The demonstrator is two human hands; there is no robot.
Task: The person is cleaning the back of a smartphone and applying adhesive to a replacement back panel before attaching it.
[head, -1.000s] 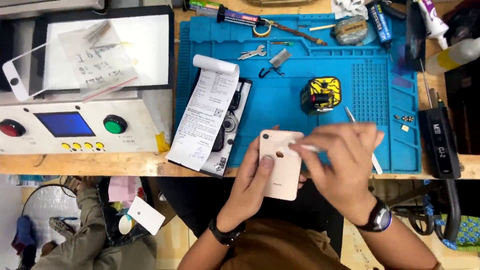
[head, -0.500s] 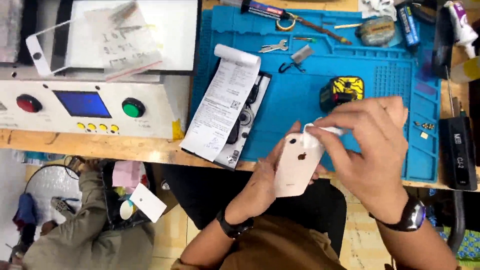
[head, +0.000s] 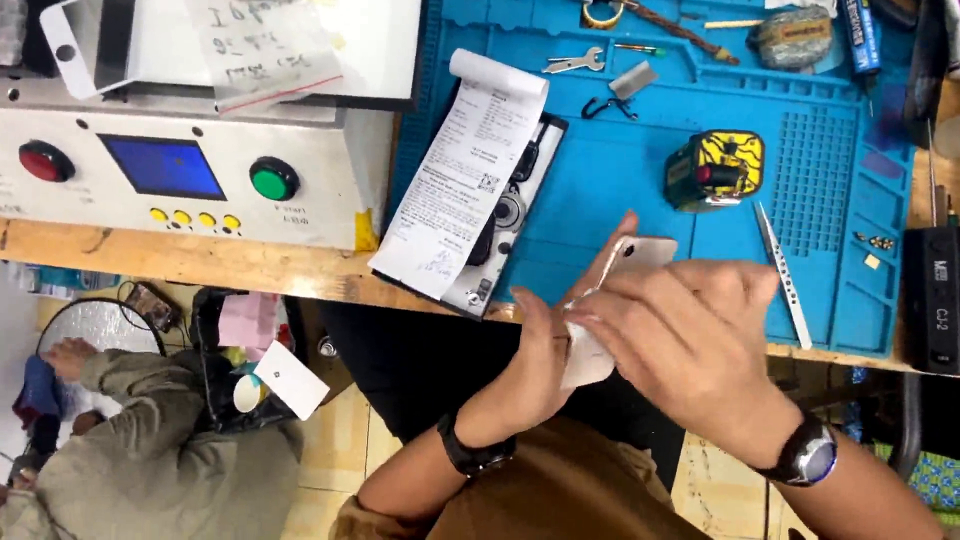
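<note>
Over the near edge of the blue work mat [head: 620, 190], you hold a pale, rose-tinted phone [head: 640, 255] upright on its edge between both hands. Your left hand [head: 545, 350] cradles it from below with its grip closed around the lower part of the body; your right hand [head: 690, 335] is folded over its face with the grip clenched, and whether it pinches a small tool or cloth there cannot be told, since the fingers hide that spot.

Only the phone's top corner shows above your knuckles, just in front of the mat. The casing looks closed as far as can be seen, so the work appears to be at an early handling stage, with any opening not yet visible.

On the mat, a second, opened device [head: 505, 215] lies under a long paper receipt [head: 465, 170] at the left end. A yellow-and-black gadget [head: 715, 170] sits toward the right. Tweezers [head: 782, 270] rest just right of your right hand. Left of the mat stands a grey machine [head: 180, 170] with red and green buttons.
</note>
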